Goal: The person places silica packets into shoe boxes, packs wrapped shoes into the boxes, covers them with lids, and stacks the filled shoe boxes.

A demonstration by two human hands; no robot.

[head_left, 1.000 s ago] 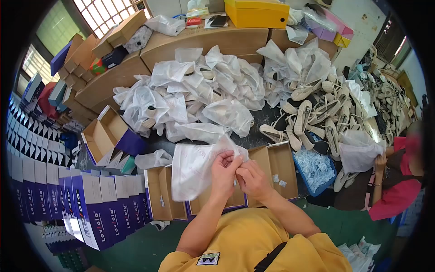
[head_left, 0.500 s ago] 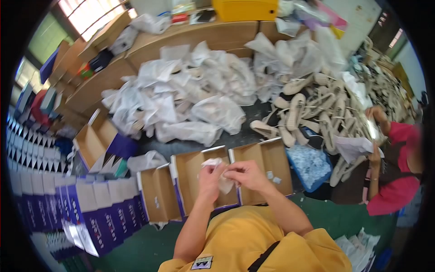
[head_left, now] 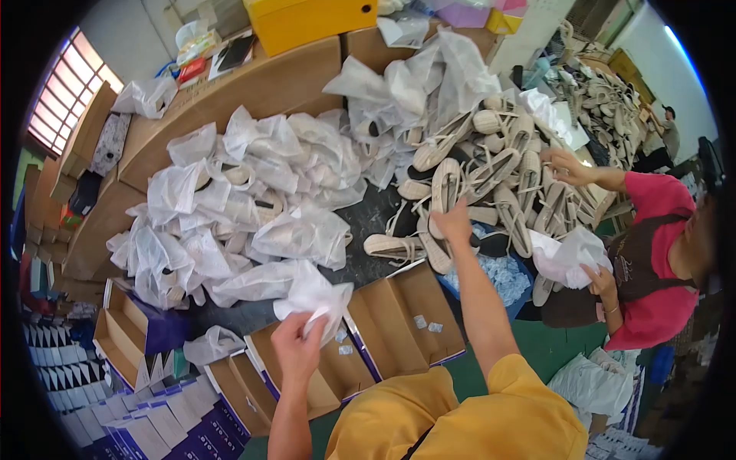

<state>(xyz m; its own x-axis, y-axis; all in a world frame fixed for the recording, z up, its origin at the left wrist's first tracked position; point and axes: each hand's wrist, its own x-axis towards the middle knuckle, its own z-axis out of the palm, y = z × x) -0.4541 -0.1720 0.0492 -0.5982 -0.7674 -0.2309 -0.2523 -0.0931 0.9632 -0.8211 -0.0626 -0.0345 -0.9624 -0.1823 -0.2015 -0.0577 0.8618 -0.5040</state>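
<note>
My left hand (head_left: 297, 343) grips a white bag (head_left: 320, 297) above the open brown boxes. At the near side of the shoe pile (head_left: 506, 157), my right hand (head_left: 454, 224) reaches onto a beige shoe (head_left: 443, 188); its fingertips are partly hidden, so its grip is unclear. Small packets (head_left: 345, 349) lie inside the open box (head_left: 368, 303) below the hands. Left of the shoes is a heap of white bags (head_left: 230, 184) with shoes inside.
A blue bin (head_left: 498, 280) of small packets stands right of the boxes. Beyond it, a co-worker (head_left: 652, 253) in a red top holds a white bag. Stacked purple-and-white boxes (head_left: 169, 422) stand at lower left; a yellow box (head_left: 307, 23) sits at the back.
The view has swung right. My hands, earlier together at a bag, have parted: the right one has gone out to the shoes, while the left keeps a white bag. Packets now show in the middle box.
</note>
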